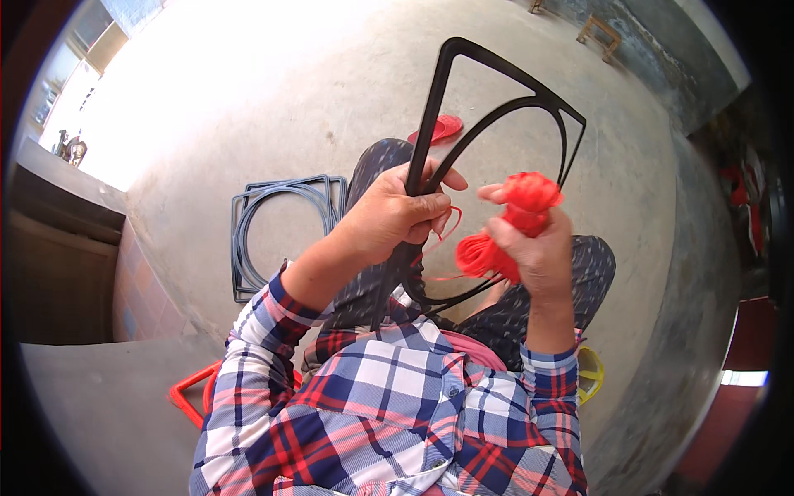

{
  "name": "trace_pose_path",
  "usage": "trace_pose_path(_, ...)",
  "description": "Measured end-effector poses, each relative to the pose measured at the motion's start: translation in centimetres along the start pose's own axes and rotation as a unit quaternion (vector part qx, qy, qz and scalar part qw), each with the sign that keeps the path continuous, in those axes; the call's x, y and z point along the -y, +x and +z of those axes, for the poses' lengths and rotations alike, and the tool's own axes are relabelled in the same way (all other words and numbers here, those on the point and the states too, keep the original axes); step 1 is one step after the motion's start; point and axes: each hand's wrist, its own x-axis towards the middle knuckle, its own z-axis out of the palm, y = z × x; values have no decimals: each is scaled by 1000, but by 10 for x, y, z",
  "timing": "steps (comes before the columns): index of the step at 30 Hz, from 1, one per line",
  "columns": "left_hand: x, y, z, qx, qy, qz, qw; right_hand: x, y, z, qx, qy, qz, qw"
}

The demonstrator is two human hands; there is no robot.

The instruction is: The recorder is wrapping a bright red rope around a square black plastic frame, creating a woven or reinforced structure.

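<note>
The black plastic frame (432, 112), four-cornered with a ring inside, was held up tilted before the seated person, its upper corner directed away over the floor and its lower part coming down between the bent knees (595, 260). The left hand (385, 213) pinched one side bar between thumb and fingers, and a thin red strand (460, 217) curved out beside the fingertips. The right hand (542, 256), a little apart from the left, was curled around a bundle of red cord (529, 194).

The grey concrete floor (641, 207) extended widely ahead, giving much room beyond the frame's edges. Near the left knee, a stack of blue-grey frames (242, 236) was lying flat. A red frame (196, 377) showed partly behind the left sleeve (248, 372). Farther away lay what looked like a red slipper (447, 126), and a wooden stool (608, 30) stood near the wall (662, 50). At the left, a tiled surface (141, 289) bordered the floor.
</note>
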Motion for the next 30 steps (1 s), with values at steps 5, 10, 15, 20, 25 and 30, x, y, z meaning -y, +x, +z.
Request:
trace_pose_path(5,2,-1,14,21,-11,0,1000,-15,-5,20,23,129,45,990)
trace_pose_path(10,6,-6,14,-8,-3,1,1000,0,-6,14,-5,166,19,986)
trace_pose_path(15,20,-9,14,-18,-61,50,997,20,-13,20,-50,338,-16,940)
trace_pose_path(20,32,-9,16,-54,-12,98,994,-3,-9,29,-40,285,81,954)
trace_pose_path(25,34,-13,17,-74,31,108,991,-15,-13,34,-13,278,121,953)
trace_pose_path(30,36,-9,21,-128,149,134,971,-24,-17,39,27,273,127,953)
